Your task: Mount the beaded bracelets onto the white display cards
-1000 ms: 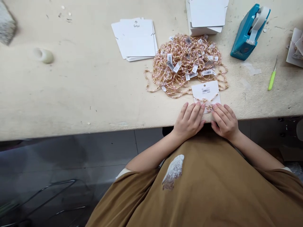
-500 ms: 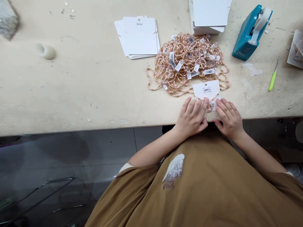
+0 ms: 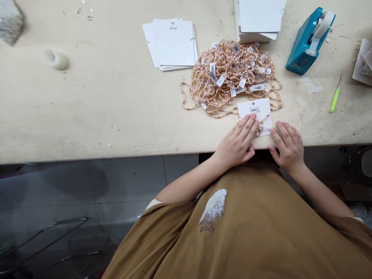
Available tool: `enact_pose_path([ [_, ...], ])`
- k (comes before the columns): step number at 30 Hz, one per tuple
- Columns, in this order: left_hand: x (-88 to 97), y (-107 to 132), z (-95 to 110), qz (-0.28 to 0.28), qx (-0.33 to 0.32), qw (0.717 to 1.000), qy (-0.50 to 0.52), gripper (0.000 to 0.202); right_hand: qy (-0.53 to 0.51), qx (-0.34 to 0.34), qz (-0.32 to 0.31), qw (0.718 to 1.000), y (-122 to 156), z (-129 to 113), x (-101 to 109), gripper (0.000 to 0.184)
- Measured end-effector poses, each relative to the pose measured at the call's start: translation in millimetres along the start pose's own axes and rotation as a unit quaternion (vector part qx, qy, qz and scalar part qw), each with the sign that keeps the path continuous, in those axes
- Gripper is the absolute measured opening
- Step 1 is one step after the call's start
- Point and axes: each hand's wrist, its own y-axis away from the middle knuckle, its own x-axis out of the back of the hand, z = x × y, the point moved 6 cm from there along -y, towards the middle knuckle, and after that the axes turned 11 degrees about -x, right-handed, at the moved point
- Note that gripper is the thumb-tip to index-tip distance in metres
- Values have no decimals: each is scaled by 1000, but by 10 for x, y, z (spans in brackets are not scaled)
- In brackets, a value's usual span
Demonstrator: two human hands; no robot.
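Note:
A small white card (image 3: 255, 110) with a barcode and a pink-and-gold beaded chain across it lies at the table's near edge. My left hand (image 3: 237, 141) lies flat on the card's lower left part, fingers stretched out. My right hand (image 3: 287, 147) rests on the table edge just right of the card, fingers spread, fingertips touching its lower right corner. Behind the card sits a heap of pink-and-gold beaded chains (image 3: 232, 75) with barcode tags.
A fan of blank white cards (image 3: 171, 44) lies left of the heap, a taller stack of cards (image 3: 258, 19) behind it. A teal tape dispenser (image 3: 308, 42) and a green-handled tool (image 3: 334, 97) are to the right. The worn table (image 3: 87, 100) ends just before my body.
My left hand has slid forward onto the card. My right hand has shifted a little to the right, off the card's middle. The view has drifted slightly.

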Motion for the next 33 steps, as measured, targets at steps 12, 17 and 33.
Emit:
enact_pose_path([
  [12,99,14,-74,51,46,996,55,75,-127,31,6,991,-183,-195,-9,47],
  [17,241,132,-221,133,111,985,20,57,-130,-17,125,983,-157,-136,114,40],
  [33,560,0,106,196,-315,894,-250,18,-42,9,114,993,-330,-352,88,39],
])
